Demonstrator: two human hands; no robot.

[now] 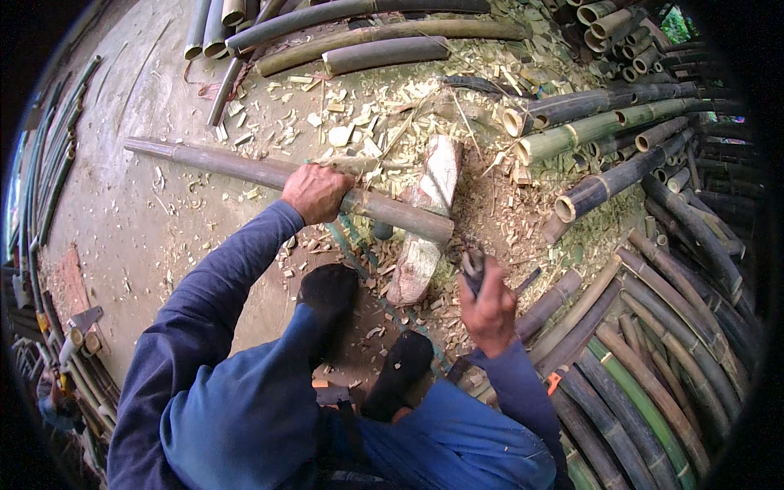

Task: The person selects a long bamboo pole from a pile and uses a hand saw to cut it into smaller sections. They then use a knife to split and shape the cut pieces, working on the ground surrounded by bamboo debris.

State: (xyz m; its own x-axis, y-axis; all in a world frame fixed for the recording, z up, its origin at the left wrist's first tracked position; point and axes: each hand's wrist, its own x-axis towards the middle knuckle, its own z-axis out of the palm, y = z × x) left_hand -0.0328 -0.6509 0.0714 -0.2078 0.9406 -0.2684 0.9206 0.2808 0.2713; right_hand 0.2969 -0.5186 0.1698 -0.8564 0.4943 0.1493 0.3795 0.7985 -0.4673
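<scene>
My left hand (317, 193) is wrapped round a brownish bamboo pole (220, 163), which slants from the far left toward the middle. The pole's right end rests across a pale, chopped wooden block (414, 273) that lies on the ground in front of my feet. To the right of the block, my right hand (490, 309) is closed round a dark-handled tool (472, 273). Blur and the fingers hide its shape, so I cannot make out its kind. The tool is apart from the pole's end.
Pale wood chips (343, 135) litter the ground around the block. Thick bamboo poles (392, 37) lie at the far side. Cut bamboo (600, 192) is stacked at the right, with more poles (653, 392) near my right arm. My dark-covered feet (329, 294) flank the near ground.
</scene>
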